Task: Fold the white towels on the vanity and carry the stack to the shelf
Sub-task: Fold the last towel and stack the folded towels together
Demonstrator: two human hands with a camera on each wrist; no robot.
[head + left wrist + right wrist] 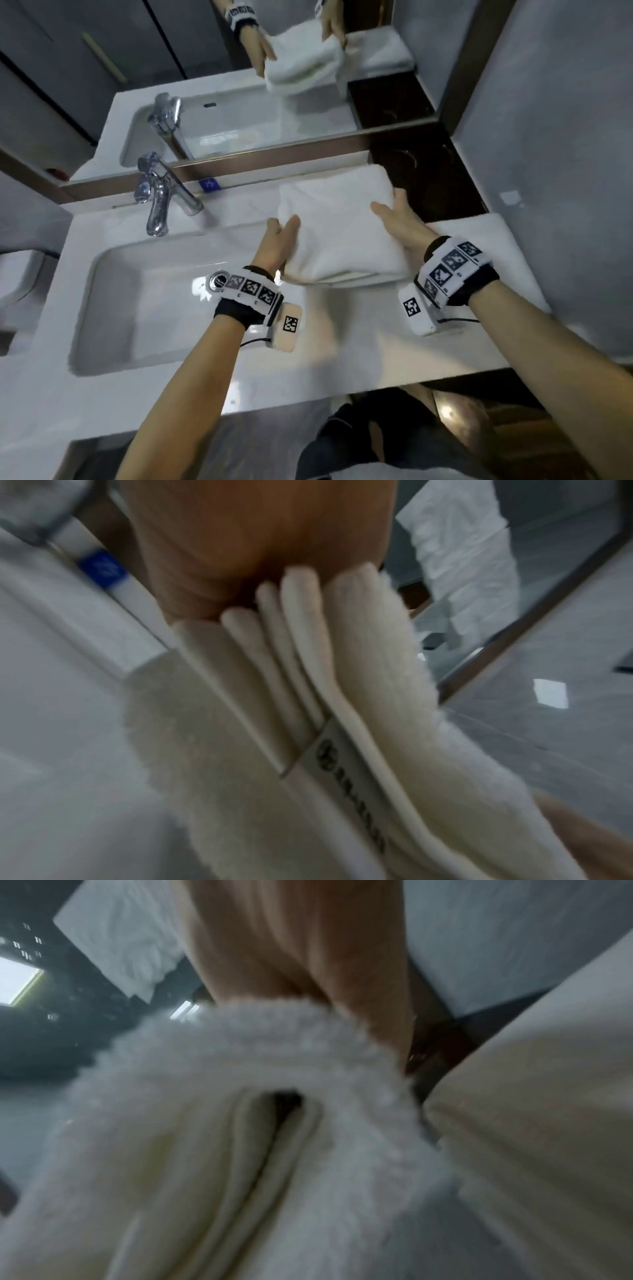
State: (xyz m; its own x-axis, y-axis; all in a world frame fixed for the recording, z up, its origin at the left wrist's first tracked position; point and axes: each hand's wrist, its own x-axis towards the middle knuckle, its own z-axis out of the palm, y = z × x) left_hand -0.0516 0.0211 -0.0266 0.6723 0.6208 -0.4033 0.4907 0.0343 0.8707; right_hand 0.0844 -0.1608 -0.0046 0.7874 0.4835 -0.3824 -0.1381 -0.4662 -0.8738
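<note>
Folded towel (337, 226) sits between my hands: left hand (277, 240) grips its 9 o'clock edge, right hand (399, 222) grips 3 o'clock, above desk (239, 370).

Folded towel (337, 226): white terry cloth, fluffy matt pile, smooth woven hems. Beside it, faucet (161, 195): polished chrome metal. Vanity top (191, 370) beneath: glossy white, smooth. Behind the towel, mirror frame (274, 156): brushed bronze-toned.
</note>
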